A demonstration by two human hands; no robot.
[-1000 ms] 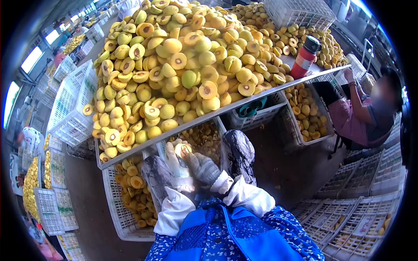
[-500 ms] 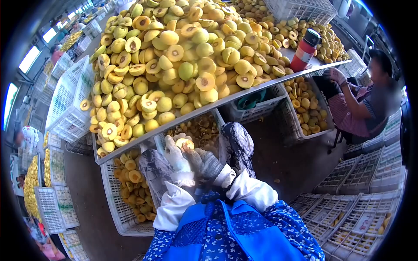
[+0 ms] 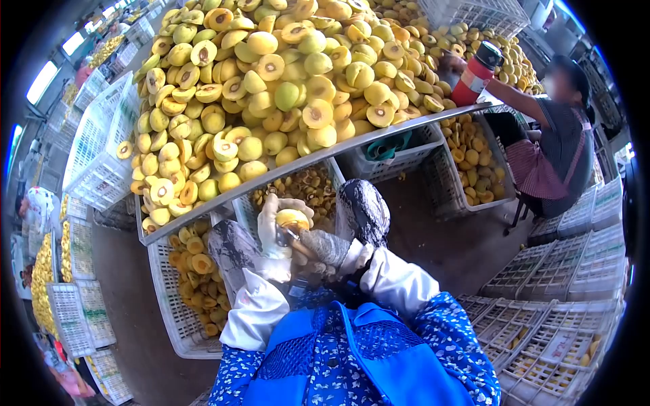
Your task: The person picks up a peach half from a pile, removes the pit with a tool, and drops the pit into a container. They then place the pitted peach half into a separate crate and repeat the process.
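Observation:
My left hand (image 3: 272,229), in a pale glove, is closed around a yellow peach half (image 3: 292,218) held above my lap. Close beside it, my right hand (image 3: 323,249), in a grey glove, grips a small hand tool (image 3: 302,248) with a light brown handle. Its thin metal end meets the lower edge of the peach half; the exact shape of the tip is too small to tell. Below the hands, between my knees, a crate (image 3: 335,174) holds peach pits and scraps (image 3: 301,191).
A metal-edged table (image 3: 305,162) bears a large heap of peach halves (image 3: 271,88) and a red bottle (image 3: 472,78). A crate of hollowed halves (image 3: 169,298) stands at my left. A co-worker (image 3: 555,135) sits at right, near stacked crates (image 3: 555,284).
My hands have turned the peach half so it shows more fully, and the tool has come into sight at its edge. The co-worker's arm now reaches onto the heap behind the bottle.

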